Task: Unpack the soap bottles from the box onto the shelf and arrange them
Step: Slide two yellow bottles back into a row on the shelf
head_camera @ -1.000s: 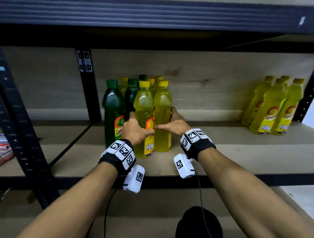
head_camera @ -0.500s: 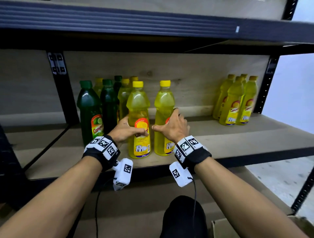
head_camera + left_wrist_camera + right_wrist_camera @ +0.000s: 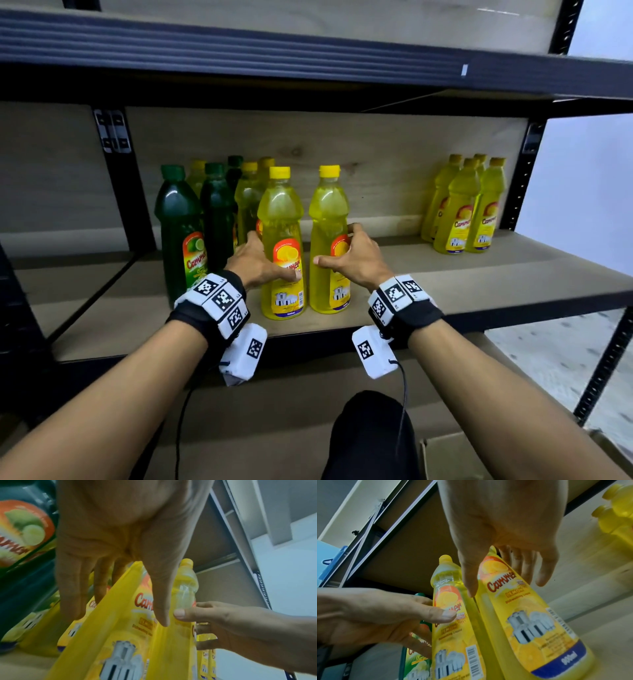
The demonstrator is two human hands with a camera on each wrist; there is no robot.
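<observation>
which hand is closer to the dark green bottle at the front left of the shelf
Left. The left hand holds a yellow bottle just right of the green bottle; the right hand is farther right, around the next yellow bottle.

A metal rack with dark uprights (image 3: 518, 192) pierced by rows of holes filled most of the view. Its boards were pale wood, and a wooden back panel (image 3: 376, 147) closed the rear of the bay. A ribbed dark beam (image 3: 239, 44) edged the level above and cast the space under it into shadow. To the right of the rack stood a plain bluish-white wall (image 3: 589, 192), evenly lit. Below it lay a light speckled floor (image 3: 548, 349). A corner of brown cardboard (image 3: 448, 459) showed at the bottom edge.
</observation>
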